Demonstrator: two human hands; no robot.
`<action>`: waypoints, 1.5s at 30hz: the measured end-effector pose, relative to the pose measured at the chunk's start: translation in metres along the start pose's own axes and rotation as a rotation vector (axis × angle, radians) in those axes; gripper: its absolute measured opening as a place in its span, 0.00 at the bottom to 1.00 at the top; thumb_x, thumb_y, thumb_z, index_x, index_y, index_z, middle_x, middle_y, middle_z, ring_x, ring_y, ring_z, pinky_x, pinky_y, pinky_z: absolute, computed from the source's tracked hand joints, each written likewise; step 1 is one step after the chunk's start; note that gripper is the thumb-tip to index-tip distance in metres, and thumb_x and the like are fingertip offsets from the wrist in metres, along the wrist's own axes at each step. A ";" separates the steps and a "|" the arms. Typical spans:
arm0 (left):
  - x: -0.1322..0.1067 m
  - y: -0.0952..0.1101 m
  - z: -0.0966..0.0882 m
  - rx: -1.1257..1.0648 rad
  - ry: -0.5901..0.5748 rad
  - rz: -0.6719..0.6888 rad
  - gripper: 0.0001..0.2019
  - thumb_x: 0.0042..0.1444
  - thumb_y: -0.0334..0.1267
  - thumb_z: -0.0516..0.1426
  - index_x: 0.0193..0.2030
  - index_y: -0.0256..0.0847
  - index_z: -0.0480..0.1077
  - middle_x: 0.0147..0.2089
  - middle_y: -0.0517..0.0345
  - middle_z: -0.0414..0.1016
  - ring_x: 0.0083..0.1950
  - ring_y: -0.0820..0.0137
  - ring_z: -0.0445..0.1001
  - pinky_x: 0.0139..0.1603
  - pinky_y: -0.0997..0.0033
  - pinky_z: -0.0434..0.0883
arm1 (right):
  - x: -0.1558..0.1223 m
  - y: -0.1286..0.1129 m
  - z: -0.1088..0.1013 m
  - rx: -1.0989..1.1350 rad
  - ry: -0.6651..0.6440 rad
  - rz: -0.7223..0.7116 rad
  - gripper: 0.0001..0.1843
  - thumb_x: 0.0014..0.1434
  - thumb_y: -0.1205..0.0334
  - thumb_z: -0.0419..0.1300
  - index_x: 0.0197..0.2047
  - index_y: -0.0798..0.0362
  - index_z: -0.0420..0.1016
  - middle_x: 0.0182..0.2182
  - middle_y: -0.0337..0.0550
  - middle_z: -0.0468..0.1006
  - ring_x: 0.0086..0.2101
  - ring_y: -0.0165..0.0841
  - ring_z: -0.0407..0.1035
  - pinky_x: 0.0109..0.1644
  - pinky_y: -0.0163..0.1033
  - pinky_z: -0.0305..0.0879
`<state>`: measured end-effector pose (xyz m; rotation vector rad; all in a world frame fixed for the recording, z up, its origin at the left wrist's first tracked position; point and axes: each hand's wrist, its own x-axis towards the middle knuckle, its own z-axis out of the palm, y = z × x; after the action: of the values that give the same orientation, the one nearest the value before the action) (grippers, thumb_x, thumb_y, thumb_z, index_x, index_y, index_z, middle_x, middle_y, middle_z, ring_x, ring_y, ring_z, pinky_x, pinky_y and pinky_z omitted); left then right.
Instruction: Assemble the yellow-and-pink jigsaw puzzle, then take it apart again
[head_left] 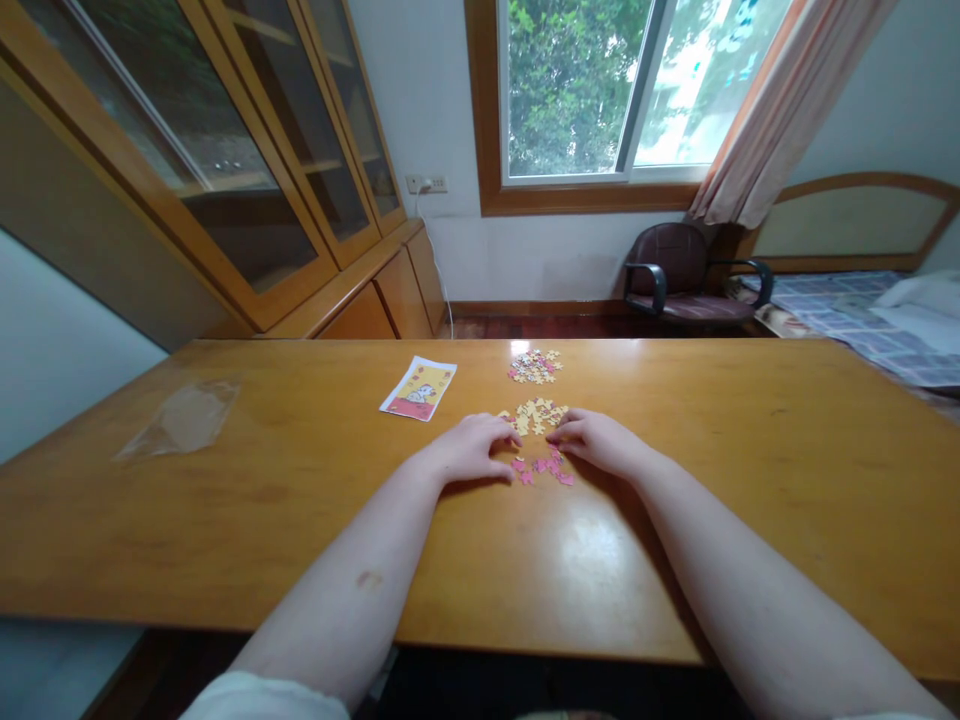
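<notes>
My left hand (472, 448) rests palm down on the wooden table (300, 520), fingers curled, fingertips beside a small group of pink puzzle pieces (544, 468). My right hand (596, 440) lies opposite, fingers bent, its tips touching the same pink pieces and the edge of a yellow pile of pieces (536, 414). Farther back lies a mixed pile of pink and yellow pieces (534, 366). Whether either hand pinches a piece is hidden by the fingers.
A printed picture card (418, 388) lies left of the piles. A clear plastic bag (184, 418) lies at the table's left. Glass-door cabinets (247, 170) stand at left; a dark armchair (686, 275) and a bed (885, 320) are beyond the table.
</notes>
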<state>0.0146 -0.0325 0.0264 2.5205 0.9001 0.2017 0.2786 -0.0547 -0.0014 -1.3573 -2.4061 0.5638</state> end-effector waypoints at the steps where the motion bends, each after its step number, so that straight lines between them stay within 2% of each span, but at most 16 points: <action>1: -0.001 0.001 -0.001 -0.001 -0.028 0.018 0.23 0.46 0.49 0.67 0.48 0.46 0.73 0.48 0.56 0.75 0.52 0.61 0.69 0.55 0.63 0.64 | 0.000 0.000 0.001 -0.005 -0.007 0.017 0.11 0.61 0.60 0.60 0.44 0.49 0.82 0.39 0.45 0.77 0.38 0.34 0.72 0.45 0.37 0.66; 3: -0.002 0.002 -0.001 0.008 -0.053 0.028 0.26 0.44 0.51 0.68 0.51 0.49 0.73 0.51 0.55 0.74 0.56 0.59 0.67 0.58 0.61 0.61 | 0.001 0.000 0.002 -0.009 -0.013 0.055 0.09 0.60 0.61 0.61 0.42 0.49 0.82 0.39 0.45 0.77 0.38 0.34 0.72 0.46 0.37 0.66; 5: -0.001 -0.001 0.001 0.026 -0.057 0.028 0.26 0.45 0.50 0.68 0.52 0.51 0.74 0.53 0.55 0.72 0.57 0.58 0.65 0.60 0.59 0.60 | 0.002 -0.001 0.001 -0.007 -0.014 0.099 0.07 0.58 0.62 0.62 0.39 0.50 0.82 0.38 0.44 0.77 0.38 0.34 0.72 0.45 0.36 0.65; 11: 0.005 -0.009 0.013 0.045 -0.027 0.067 0.15 0.50 0.49 0.65 0.45 0.53 0.78 0.49 0.57 0.74 0.57 0.59 0.66 0.59 0.60 0.59 | 0.004 -0.008 -0.001 -0.015 -0.020 0.240 0.03 0.55 0.65 0.65 0.35 0.53 0.79 0.34 0.43 0.76 0.34 0.33 0.71 0.41 0.35 0.64; 14: 0.008 -0.006 0.014 0.042 0.000 0.068 0.12 0.53 0.49 0.63 0.43 0.50 0.78 0.47 0.56 0.74 0.55 0.61 0.67 0.56 0.62 0.61 | 0.002 -0.009 0.000 -0.022 -0.015 0.248 0.02 0.56 0.65 0.64 0.34 0.53 0.78 0.35 0.43 0.76 0.35 0.32 0.71 0.41 0.34 0.64; 17: 0.007 0.001 0.011 0.015 -0.009 0.053 0.16 0.53 0.47 0.63 0.47 0.46 0.75 0.45 0.55 0.75 0.49 0.63 0.70 0.52 0.66 0.64 | 0.001 -0.009 -0.001 -0.019 0.002 0.243 0.03 0.56 0.65 0.63 0.36 0.52 0.78 0.36 0.43 0.77 0.36 0.32 0.71 0.43 0.34 0.64; 20: 0.003 0.004 0.005 -0.045 -0.063 -0.052 0.22 0.48 0.44 0.66 0.50 0.44 0.73 0.44 0.56 0.75 0.44 0.66 0.72 0.44 0.70 0.67 | 0.000 -0.009 -0.003 -0.044 -0.010 0.245 0.04 0.56 0.65 0.63 0.36 0.52 0.78 0.37 0.43 0.77 0.37 0.32 0.72 0.43 0.34 0.64; 23: 0.002 0.003 0.003 -0.066 -0.106 -0.139 0.19 0.48 0.40 0.64 0.48 0.42 0.74 0.41 0.57 0.76 0.40 0.67 0.73 0.40 0.72 0.67 | 0.000 -0.010 -0.004 -0.072 -0.031 0.253 0.04 0.56 0.67 0.62 0.35 0.52 0.79 0.37 0.43 0.77 0.37 0.33 0.71 0.42 0.34 0.64; 27: 0.006 0.002 0.011 -0.068 -0.081 -0.132 0.14 0.52 0.39 0.61 0.46 0.42 0.75 0.41 0.56 0.77 0.40 0.67 0.74 0.40 0.72 0.68 | -0.002 -0.012 -0.006 -0.089 -0.078 0.272 0.03 0.56 0.67 0.62 0.35 0.53 0.78 0.36 0.44 0.77 0.36 0.34 0.71 0.40 0.34 0.63; 33: 0.010 0.006 0.018 -0.069 0.008 -0.087 0.11 0.57 0.42 0.58 0.45 0.42 0.75 0.43 0.55 0.77 0.43 0.67 0.73 0.42 0.72 0.67 | -0.005 -0.020 -0.010 -0.105 -0.067 0.293 0.01 0.54 0.67 0.62 0.32 0.52 0.76 0.33 0.43 0.79 0.33 0.34 0.71 0.36 0.35 0.60; 36: 0.008 0.007 0.013 -0.048 0.022 -0.119 0.11 0.56 0.45 0.58 0.41 0.42 0.74 0.38 0.57 0.76 0.38 0.69 0.72 0.36 0.73 0.65 | -0.007 -0.032 -0.009 -0.021 -0.036 0.271 0.03 0.54 0.67 0.63 0.32 0.51 0.77 0.32 0.41 0.80 0.33 0.33 0.71 0.36 0.34 0.60; 38: 0.005 0.008 0.009 -0.026 -0.021 -0.132 0.09 0.54 0.45 0.59 0.37 0.42 0.73 0.34 0.59 0.75 0.34 0.70 0.71 0.33 0.74 0.63 | -0.008 -0.045 -0.004 0.078 -0.051 0.242 0.02 0.54 0.66 0.64 0.32 0.50 0.78 0.30 0.39 0.81 0.31 0.31 0.71 0.34 0.33 0.61; 41: 0.002 0.008 0.004 0.014 -0.082 -0.170 0.06 0.53 0.42 0.59 0.33 0.42 0.72 0.31 0.61 0.75 0.31 0.71 0.69 0.30 0.74 0.60 | -0.009 -0.068 0.012 0.218 -0.165 0.065 0.03 0.55 0.64 0.64 0.33 0.49 0.79 0.33 0.37 0.82 0.33 0.30 0.73 0.38 0.32 0.63; 45: -0.002 0.008 -0.002 0.031 -0.098 -0.271 0.08 0.53 0.43 0.57 0.32 0.42 0.71 0.32 0.60 0.76 0.31 0.70 0.69 0.29 0.73 0.59 | -0.008 -0.087 0.028 0.143 -0.212 -0.025 0.04 0.55 0.65 0.64 0.34 0.48 0.80 0.34 0.38 0.82 0.35 0.31 0.73 0.40 0.33 0.64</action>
<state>0.0172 -0.0384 0.0314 2.3809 1.1974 -0.0213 0.2059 -0.1079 0.0159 -1.2626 -2.4862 0.8954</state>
